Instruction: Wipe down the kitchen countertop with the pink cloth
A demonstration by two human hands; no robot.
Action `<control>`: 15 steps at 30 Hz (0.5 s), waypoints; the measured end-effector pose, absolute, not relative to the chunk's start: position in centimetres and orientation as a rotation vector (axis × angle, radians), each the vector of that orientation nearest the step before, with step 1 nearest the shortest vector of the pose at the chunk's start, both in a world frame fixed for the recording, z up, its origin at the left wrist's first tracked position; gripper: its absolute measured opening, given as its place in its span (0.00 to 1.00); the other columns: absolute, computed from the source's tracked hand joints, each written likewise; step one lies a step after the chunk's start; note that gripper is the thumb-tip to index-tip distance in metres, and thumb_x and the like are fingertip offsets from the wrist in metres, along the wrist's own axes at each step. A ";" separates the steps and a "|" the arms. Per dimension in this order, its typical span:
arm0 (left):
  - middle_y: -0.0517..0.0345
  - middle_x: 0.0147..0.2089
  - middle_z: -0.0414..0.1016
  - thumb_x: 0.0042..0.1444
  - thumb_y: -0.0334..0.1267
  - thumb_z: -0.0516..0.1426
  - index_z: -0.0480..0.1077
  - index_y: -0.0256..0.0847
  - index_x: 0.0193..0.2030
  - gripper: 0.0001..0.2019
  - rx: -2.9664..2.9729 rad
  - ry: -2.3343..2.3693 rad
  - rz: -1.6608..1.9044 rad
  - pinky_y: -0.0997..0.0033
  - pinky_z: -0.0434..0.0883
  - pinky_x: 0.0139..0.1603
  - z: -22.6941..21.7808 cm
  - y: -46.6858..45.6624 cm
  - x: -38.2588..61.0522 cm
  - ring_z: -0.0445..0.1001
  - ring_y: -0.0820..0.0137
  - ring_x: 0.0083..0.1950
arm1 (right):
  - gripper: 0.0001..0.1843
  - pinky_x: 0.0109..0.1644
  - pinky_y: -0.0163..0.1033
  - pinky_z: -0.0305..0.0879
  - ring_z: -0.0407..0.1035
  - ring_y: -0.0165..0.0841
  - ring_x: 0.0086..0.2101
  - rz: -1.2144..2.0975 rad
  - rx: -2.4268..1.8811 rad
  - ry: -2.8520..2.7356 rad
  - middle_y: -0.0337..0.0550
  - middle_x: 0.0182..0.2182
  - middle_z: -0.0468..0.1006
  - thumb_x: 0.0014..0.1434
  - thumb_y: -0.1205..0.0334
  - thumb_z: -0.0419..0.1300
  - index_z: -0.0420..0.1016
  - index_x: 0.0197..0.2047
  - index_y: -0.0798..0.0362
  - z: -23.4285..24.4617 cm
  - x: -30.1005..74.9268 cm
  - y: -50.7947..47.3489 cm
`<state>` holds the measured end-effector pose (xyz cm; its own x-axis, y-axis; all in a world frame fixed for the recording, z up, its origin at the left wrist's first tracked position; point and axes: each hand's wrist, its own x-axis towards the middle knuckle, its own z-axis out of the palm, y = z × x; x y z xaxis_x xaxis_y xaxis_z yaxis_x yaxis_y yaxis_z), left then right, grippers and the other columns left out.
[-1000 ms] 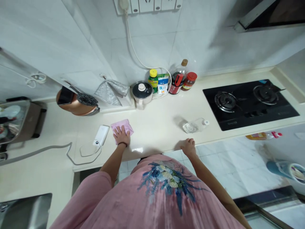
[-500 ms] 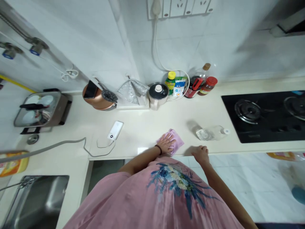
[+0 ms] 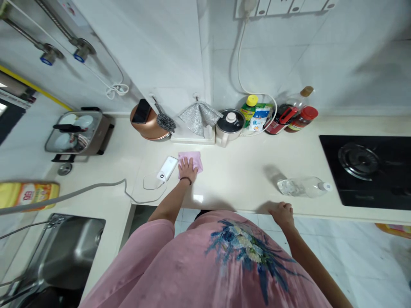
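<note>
My left hand (image 3: pixel 188 168) lies flat, fingers spread, on a pink cloth (image 3: pixel 193 159) on the cream countertop (image 3: pixel 244 171). A white power bank (image 3: pixel 167 167) with a looped cable sits just left of the cloth. My right hand (image 3: pixel 281 212) grips the counter's front edge with curled fingers. A clear plastic bottle (image 3: pixel 303 187) lies on its side just beyond that hand.
Along the wall stand a copper pot (image 3: pixel 149 124), a silver cloth (image 3: pixel 199 115), a small lidded cooker (image 3: pixel 229 125) and several condiment bottles (image 3: pixel 279 115). A black gas hob (image 3: pixel 369 169) is at right. A dish holder (image 3: pixel 78 134) and steel sink (image 3: pixel 61 252) are at left.
My left hand slid the pink cloth from the front edge near my right hand back and left, next to the power bank. The view has panned left. My right hand stays on the edge.
</note>
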<state>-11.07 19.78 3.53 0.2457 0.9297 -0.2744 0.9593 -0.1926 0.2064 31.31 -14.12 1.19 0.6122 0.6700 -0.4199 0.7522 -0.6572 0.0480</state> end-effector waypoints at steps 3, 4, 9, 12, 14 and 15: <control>0.44 0.85 0.29 0.72 0.52 0.46 0.45 0.39 0.83 0.38 2.156 1.835 -0.159 0.36 0.40 0.80 3.1 14.8 -15.0 0.27 0.47 0.84 | 0.45 0.66 0.60 0.54 0.58 0.63 0.64 -0.533 2.612 1.201 0.81 0.64 0.63 0.61 0.49 0.56 0.54 0.71 0.74 1.0 31.4 -14.2; 0.44 0.85 0.29 0.72 0.52 0.46 0.46 0.39 0.83 0.38 2.161 1.839 -0.181 0.36 0.41 0.80 2.9 12.9 -16.3 0.27 0.46 0.84 | 0.46 0.66 0.60 0.54 0.58 0.63 0.64 -0.528 2.605 1.210 0.82 0.63 0.63 0.61 0.49 0.56 0.54 0.71 0.75 0.8 31.4 -14.2; 0.42 0.84 0.34 0.72 0.51 0.47 0.49 0.38 0.82 0.36 2.198 1.849 -0.307 0.35 0.43 0.79 2.2 6.0 -20.3 0.31 0.44 0.84 | 0.45 0.66 0.57 0.54 0.57 0.62 0.65 -0.506 2.551 1.244 0.83 0.62 0.64 0.62 0.48 0.56 0.56 0.69 0.78 0.0 31.8 -14.5; 0.40 0.84 0.36 0.71 0.50 0.49 0.51 0.38 0.82 0.36 2.260 1.765 -0.342 0.32 0.43 0.78 2.1 4.3 -19.5 0.31 0.41 0.83 | 0.45 0.67 0.57 0.53 0.58 0.62 0.65 -0.501 2.533 1.236 0.83 0.63 0.63 0.63 0.47 0.57 0.55 0.70 0.77 -0.2 31.9 -14.5; 0.40 0.84 0.37 0.70 0.51 0.52 0.53 0.40 0.81 0.37 2.348 1.609 -0.340 0.32 0.42 0.78 2.1 4.1 -17.4 0.32 0.40 0.83 | 0.45 0.66 0.58 0.53 0.59 0.62 0.64 -0.505 2.541 1.214 0.84 0.64 0.62 0.63 0.47 0.57 0.55 0.70 0.76 0.0 31.8 -14.5; 0.40 0.84 0.39 0.69 0.52 0.53 0.54 0.41 0.81 0.37 2.400 1.504 -0.332 0.33 0.42 0.79 2.1 4.1 -15.9 0.32 0.40 0.83 | 0.45 0.66 0.59 0.53 0.59 0.63 0.64 -0.508 2.545 1.204 0.84 0.65 0.61 0.63 0.48 0.57 0.55 0.70 0.75 0.1 31.7 -14.4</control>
